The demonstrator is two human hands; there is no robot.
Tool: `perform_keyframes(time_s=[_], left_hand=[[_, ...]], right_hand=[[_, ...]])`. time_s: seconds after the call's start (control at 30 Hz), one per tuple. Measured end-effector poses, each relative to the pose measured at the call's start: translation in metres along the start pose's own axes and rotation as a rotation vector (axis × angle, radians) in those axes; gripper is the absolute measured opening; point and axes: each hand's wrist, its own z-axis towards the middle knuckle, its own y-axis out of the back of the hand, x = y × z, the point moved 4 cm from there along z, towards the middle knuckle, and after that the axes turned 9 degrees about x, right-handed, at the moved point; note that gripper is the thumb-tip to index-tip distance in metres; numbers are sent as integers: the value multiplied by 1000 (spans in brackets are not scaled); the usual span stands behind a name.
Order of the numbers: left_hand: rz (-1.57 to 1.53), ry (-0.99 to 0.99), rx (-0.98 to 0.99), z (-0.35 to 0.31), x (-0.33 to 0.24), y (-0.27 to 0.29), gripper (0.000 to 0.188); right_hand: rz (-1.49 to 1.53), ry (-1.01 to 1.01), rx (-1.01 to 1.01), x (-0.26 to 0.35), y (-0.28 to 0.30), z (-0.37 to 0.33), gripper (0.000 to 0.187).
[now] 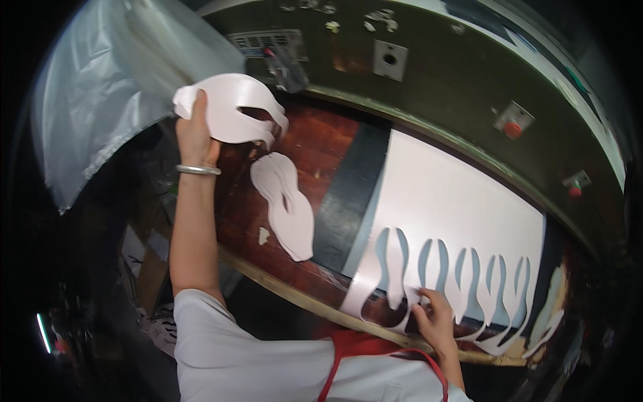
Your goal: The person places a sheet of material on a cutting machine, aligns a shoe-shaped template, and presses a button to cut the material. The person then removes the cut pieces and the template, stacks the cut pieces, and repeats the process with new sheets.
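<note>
Raised at the upper left, my left hand (195, 130) grips pale pink cut-out pieces (231, 100) at their narrow end, thumb on top and fingers beneath. Their slotted far end droops. A low stack of similar cut-outs (293, 218) lies on the reddish-brown board just below. To the right, a large pale pink sheet (462, 194) has a row of curved openings along its near side. My right hand (437, 320) is at that near edge, thumb and forefinger closed around a narrow strip of the sheet.
An olive-green machine body (449, 87) with red buttons (513, 129) spans the far side. A clear plastic bag (107, 87) hangs at the upper left. A dark strip (345, 194) crosses the board (234, 221). A small scrap (264, 235) lies near the stack; offcuts (549, 328) sit at the right end.
</note>
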Motion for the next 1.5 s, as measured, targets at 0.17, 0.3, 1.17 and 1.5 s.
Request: perform_keyframes(time_s=[0.17,0.3,1.17,1.5], left_hand=[[-135,185,-29,-10,3,28,33],[-74,168,-79,-14,-5,27,34],[567,377,928,-321,76,-45,38],[205,909,798,-348,64,-98,24]], right_hand=[[424,-188,-132,-12,18,-6,15],[412,-205,-158,-18,28,-15,15],[-135,-680,-913,-261,165,-188,41],[-71,-760,-758,-244,198,-170,60]])
